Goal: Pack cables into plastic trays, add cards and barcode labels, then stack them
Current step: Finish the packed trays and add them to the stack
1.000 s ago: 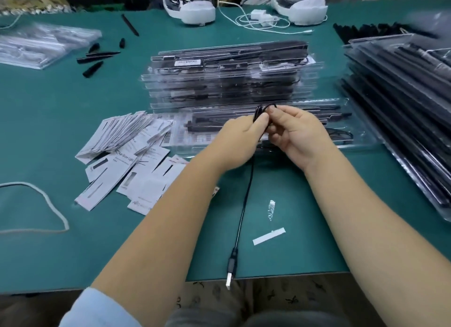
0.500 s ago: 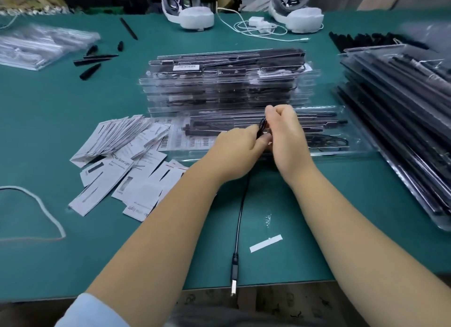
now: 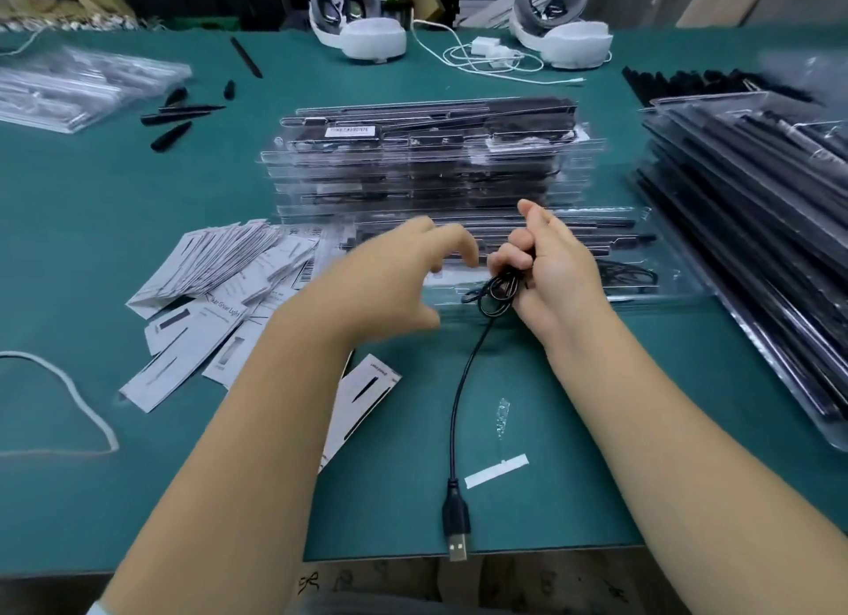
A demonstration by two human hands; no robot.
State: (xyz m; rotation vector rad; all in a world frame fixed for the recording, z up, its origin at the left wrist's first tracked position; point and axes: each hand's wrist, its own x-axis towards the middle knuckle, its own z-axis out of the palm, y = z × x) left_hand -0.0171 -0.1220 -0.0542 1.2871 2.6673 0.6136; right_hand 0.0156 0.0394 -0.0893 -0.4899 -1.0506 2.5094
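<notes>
The light over my bench was bright and even, seeming to come from overhead, so the green table (image 3: 92, 256) showed flat colour with only faint, soft shadows under my forearms. My left hand (image 3: 390, 284) was smeared by motion blur, its fingers ghosted at the edges, while my right hand (image 3: 550, 270) looked sharper. The stack of clear trays (image 3: 426, 165) beyond them was streaked and doubled, with pale glare on the plastic. The trays at the right edge (image 3: 757, 229) splayed outward from wide-angle distortion, and a blurred patch hung at the upper right. The USB plug (image 3: 456, 523) near me was crisp. The far background was darker.
</notes>
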